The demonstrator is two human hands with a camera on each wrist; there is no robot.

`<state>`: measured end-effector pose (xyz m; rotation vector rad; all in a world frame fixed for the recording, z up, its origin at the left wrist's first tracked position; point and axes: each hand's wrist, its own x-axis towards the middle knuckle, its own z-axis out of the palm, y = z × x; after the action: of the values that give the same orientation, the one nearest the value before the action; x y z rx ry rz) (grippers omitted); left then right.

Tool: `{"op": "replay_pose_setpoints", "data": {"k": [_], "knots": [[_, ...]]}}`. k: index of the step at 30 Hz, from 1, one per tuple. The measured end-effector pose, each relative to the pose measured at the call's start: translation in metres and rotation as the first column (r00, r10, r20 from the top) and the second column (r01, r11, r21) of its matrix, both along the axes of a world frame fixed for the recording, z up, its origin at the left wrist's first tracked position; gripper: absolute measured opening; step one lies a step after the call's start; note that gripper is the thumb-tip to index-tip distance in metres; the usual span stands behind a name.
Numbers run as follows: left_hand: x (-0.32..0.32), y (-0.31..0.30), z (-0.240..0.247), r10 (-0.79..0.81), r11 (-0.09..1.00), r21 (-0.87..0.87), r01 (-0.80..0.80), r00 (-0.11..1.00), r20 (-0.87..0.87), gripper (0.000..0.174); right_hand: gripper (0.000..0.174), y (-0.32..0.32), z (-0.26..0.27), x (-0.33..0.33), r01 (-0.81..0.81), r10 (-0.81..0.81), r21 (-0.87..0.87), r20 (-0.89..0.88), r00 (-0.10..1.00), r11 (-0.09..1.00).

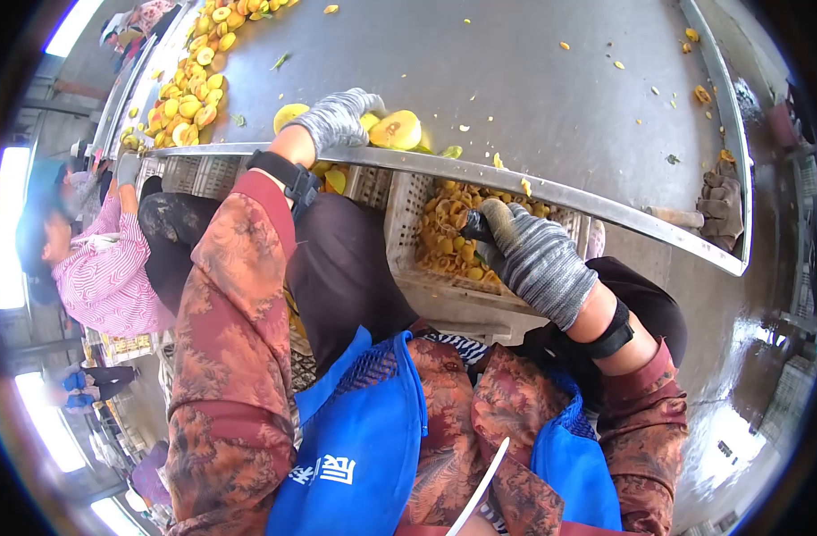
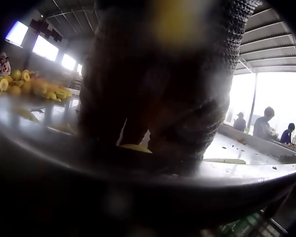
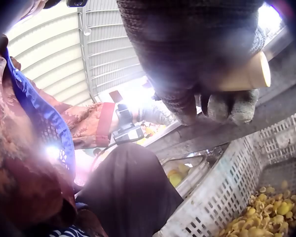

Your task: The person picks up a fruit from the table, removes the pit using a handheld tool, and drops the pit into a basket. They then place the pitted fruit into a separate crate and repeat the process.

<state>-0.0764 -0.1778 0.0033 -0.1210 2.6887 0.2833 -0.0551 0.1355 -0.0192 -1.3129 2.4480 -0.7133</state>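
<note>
Fruit half [image 1: 396, 130] — yellow rim, tan-orange middle — on grey metal tabletop [image 1: 515, 85]

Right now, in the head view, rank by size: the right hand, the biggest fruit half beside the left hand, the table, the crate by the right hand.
Table
Crate, partly covered
Right hand, nearer the camera than the crate
Fruit half

head: downward | left wrist: near, level | right wrist: near, leftward, sharing head's crate [image 3: 218, 183]

Smooth metal, knitted cloth
The surface [image 1: 524, 89] is metal with a sheen, the gloves [image 1: 547, 272] matt knit, the held handle [image 3: 257, 73] smooth, the crate [image 3: 214, 188] plastic.
</note>
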Motion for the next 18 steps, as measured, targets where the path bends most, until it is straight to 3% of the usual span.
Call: {"op": "replay_pose_setpoints", "data": {"k": [1, 3, 5, 6, 7, 8, 9, 10, 11, 13, 14, 15, 16, 18], "knots": [[-0.001, 0.002, -0.001, -0.032, 0.994, -0.102, 0.032, 0.999, -0.003, 0.047, 0.029, -0.001, 0.002, 0.000, 0.007, -0.002, -0.072, 0.057, 0.998, 0.997], [0.001, -0.008, -0.005, -0.050, 0.994, -0.099, 0.044, 0.997, -0.059, 0.041, 0.031, -0.002, 0.006, 0.000, 0.021, -0.004, -0.151, 0.110, 0.994, 0.988], [0.003, -0.017, -0.004, 0.176, 0.965, 0.231, -0.126, 0.961, -0.213, 0.039, 0.030, -0.003, 0.010, -0.002, 0.101, -0.034, -0.215, 0.294, 0.955, 0.971], [0.009, -0.018, 0.003, 0.290, 0.924, 0.329, -0.193, 0.916, -0.278, 0.037, 0.030, -0.003, 0.010, -0.003, 0.103, -0.035, -0.218, 0.296, 0.954, 0.970], [0.012, -0.017, 0.009, 0.289, 0.925, 0.325, -0.194, 0.916, -0.276, 0.037, 0.033, -0.003, 0.010, -0.003, 0.142, -0.025, -0.298, 0.363, 0.932, 0.944], [0.015, -0.018, 0.015, 0.526, 0.706, 0.654, -0.273, 0.820, -0.226, 0.037, 0.037, -0.004, 0.010, -0.003, 0.182, -0.006, -0.374, 0.425, 0.905, 0.909], [0.018, -0.021, 0.020, 0.710, 0.379, 0.886, -0.269, 0.698, -0.091, 0.037, 0.037, -0.005, 0.010, -0.002, 0.177, 0.001, -0.382, 0.422, 0.906, 0.907], [0.021, -0.024, 0.027, 0.637, 0.125, 0.981, -0.148, 0.770, 0.035, 0.038, 0.038, -0.006, 0.010, -0.002, 0.191, -0.019, -0.375, 0.416, 0.909, 0.907], [0.024, -0.022, 0.030, 0.639, 0.134, 0.981, -0.141, 0.769, 0.024, 0.038, 0.040, -0.006, 0.010, -0.002, 0.204, -0.039, -0.368, 0.409, 0.912, 0.907], [0.032, -0.005, 0.033, 0.517, -0.290, 0.957, 0.009, 0.843, 0.149, 0.041, 0.041, -0.011, 0.010, -0.003, 0.200, -0.011, -0.385, 0.441, 0.898, 0.901], [0.038, 0.008, 0.040, 0.452, -0.446, 0.895, -0.022, 0.858, 0.246, 0.045, 0.042, -0.013, 0.016, -0.001, 0.231, -0.032, -0.331, 0.509, 0.860, 0.915], [0.042, 0.019, 0.043, 0.450, -0.445, 0.895, -0.024, 0.858, 0.246, 0.045, 0.043, -0.013, 0.020, 0.000, 0.258, -0.060, -0.270, 0.575, 0.816, 0.927], [0.044, 0.031, 0.043, 0.412, -0.537, 0.843, -0.024, 0.865, 0.287, 0.045, 0.043, -0.014, 0.011, 0.000, 0.193, -0.016, -0.352, 0.449, 0.893, 0.916], [0.048, 0.057, 0.041, 0.378, -0.665, 0.747, -0.018, 0.854, 0.357, 0.049, 0.042, -0.015, 0.016, 0.002, 0.202, 0.012, -0.396, 0.475, 0.880, 0.896]]}}
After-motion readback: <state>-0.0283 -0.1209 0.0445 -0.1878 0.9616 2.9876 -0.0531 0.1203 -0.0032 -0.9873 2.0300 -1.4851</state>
